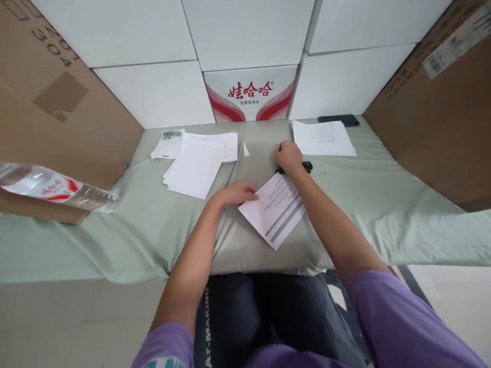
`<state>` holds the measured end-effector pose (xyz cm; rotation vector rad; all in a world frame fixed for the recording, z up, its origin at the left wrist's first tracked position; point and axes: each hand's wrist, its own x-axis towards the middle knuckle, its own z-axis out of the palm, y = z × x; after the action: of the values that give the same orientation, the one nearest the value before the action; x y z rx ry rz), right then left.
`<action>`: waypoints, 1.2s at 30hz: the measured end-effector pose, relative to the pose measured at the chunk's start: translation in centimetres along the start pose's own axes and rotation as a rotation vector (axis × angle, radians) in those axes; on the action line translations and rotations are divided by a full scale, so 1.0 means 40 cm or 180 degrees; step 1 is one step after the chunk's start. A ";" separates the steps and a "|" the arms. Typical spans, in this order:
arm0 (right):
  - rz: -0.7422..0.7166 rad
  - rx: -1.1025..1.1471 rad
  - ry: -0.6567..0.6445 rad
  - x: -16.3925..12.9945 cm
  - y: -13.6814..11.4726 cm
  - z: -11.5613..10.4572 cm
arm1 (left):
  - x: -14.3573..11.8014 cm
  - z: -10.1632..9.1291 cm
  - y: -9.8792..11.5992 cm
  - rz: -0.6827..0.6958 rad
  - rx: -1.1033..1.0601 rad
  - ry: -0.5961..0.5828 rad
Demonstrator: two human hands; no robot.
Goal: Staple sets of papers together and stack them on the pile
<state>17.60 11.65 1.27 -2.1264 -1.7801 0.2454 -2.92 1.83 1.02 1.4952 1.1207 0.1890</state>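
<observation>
A printed sheet of paper (282, 212) with text and grey table bands lies at a slant on the cloth in front of me. My left hand (241, 193) pinches its left corner, thumb on top. At the sheet's far corner sits a small black stapler (307, 166), mostly hidden under my right hand (289, 156). That hand is closed in a fist and rests on the stapler. Whether the paper's corner lies inside the stapler's jaw is hidden.
Left of my hands are a stack of white papers (197, 166) and a small bag with dark bits (172, 135). Right, more sheets (325, 139) lie beside a black phone (339, 120). A paper scrap (246, 149), a water bottle (57, 188) and cartons (433, 112) surround the workspace.
</observation>
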 end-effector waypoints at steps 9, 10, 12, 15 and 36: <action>-0.0319 -0.0662 -0.0130 -0.007 -0.041 0.008 | 0.005 -0.004 -0.012 0.0101 -0.0091 -0.0066; -0.0342 -0.0693 -0.0154 -0.006 -0.042 0.010 | 0.005 -0.003 -0.012 0.0083 -0.0090 -0.0068; -0.0372 -0.0736 -0.0115 -0.007 -0.044 0.014 | 0.006 -0.001 -0.012 0.0048 -0.0071 -0.0065; -0.0434 -0.0825 0.0007 -0.014 -0.048 0.024 | 0.003 -0.001 -0.010 0.0036 -0.0108 -0.0039; -0.0746 -0.0692 -0.0392 -0.026 -0.043 0.014 | -0.004 0.015 -0.023 0.0400 -0.0108 0.0262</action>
<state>15.62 10.97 1.32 -2.0551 -2.1963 0.1286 -3.08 1.14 0.13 1.5400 1.0838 0.3575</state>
